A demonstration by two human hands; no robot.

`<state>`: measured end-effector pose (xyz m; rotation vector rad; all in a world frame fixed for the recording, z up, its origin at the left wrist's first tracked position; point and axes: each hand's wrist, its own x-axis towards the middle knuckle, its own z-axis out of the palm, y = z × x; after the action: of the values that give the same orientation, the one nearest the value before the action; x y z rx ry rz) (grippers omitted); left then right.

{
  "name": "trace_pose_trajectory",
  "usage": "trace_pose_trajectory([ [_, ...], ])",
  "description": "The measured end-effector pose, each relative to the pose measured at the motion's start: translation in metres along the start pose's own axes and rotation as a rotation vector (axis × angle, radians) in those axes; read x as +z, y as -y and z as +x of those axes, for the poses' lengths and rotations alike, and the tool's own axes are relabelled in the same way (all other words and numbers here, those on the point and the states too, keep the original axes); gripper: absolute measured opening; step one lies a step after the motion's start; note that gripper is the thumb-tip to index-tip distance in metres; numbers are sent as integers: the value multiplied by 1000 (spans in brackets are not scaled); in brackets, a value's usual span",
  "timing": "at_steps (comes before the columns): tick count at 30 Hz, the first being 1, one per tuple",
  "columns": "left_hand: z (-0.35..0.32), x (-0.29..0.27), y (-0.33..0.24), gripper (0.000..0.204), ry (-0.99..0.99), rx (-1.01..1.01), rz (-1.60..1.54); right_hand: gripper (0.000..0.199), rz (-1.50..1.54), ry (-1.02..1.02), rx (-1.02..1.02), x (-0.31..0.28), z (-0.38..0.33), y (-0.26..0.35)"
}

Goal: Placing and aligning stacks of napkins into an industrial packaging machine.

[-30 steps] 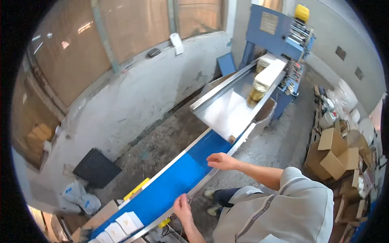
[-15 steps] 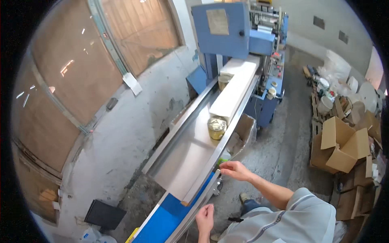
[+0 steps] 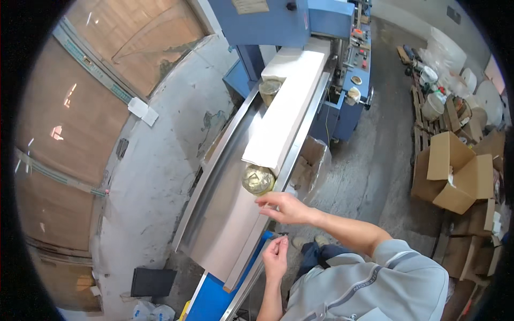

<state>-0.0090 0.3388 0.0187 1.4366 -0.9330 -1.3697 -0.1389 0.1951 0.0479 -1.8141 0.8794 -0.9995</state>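
My right hand (image 3: 284, 207) reaches over the metal chute (image 3: 222, 224), fingers stretched out and holding nothing. Its fingertips are right beside a round, gold-topped jar-like thing (image 3: 258, 180), which seems to be wrapped in shiny film; whether they touch it I cannot tell. This round thing stands at the near end of a long white block-like cover (image 3: 286, 120). A second, similar round thing (image 3: 269, 92) sits farther up on the cover's left side. My left hand (image 3: 275, 260) is closed, fingers curled together near the chute's right edge; what it holds, if anything, is hidden.
A blue machine (image 3: 262, 24) stands at the far end, its control panel (image 3: 360, 56) to the right. Below the chute runs a blue conveyor belt (image 3: 206, 299). An open carton (image 3: 452, 171) and a cluttered pallet (image 3: 420, 120) are at right; a dirty wall (image 3: 155, 187) is at left.
My right hand has moved up and left, from the chute's outer edge to beside the gold-topped thing. My left hand has risen slightly. The whole view has shifted toward the chute.
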Motion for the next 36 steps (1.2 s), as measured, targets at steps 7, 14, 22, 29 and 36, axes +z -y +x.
trace_pose_trajectory([
  [7, 18, -24, 5, 23, -13, 15, -63, 72, -802, 310, -348, 8, 78, -20],
  [14, 32, -70, -2, 20, -391, 116, -91, 98, -1021, 550, -339, -11, 117, -14],
  [22, 78, -18, -20, 38, -807, 334, 346, 90, -460, 549, -306, -59, 135, 2],
  [29, 180, 70, -62, 109, -331, 221, 782, 80, 868, 243, 231, -178, 176, -34],
  [36, 215, 86, -66, 114, -394, 179, 698, 50, 869, 51, 402, -235, 229, -73],
])
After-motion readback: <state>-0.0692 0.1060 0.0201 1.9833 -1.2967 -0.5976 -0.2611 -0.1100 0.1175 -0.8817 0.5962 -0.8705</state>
